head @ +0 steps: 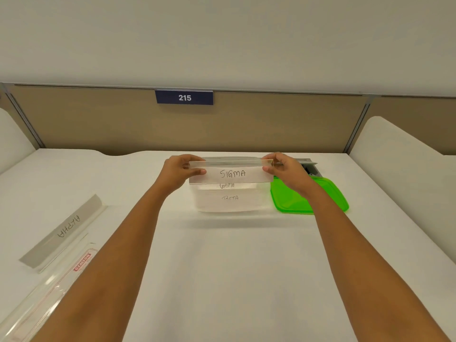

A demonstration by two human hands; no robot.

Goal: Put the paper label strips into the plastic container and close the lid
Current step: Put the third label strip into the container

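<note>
Hands pinch the SIGMA strip point(232, 174), my left hand point(183, 172) at one end, right hand point(283, 172) at the other, I think to keep it flat. On the bench point(222, 267) the open container point(228, 204) sits just under it, green lid point(282, 199) beside. The strip's long side runs left to right, words facing me.

The SIGMA strip point(232, 173) is pinched at both ends by the left hand point(181, 170) and right hand point(283, 169), above the clear container point(228, 198); the green lid point(291, 196) lies beside it on the counter point(222, 267).
</note>
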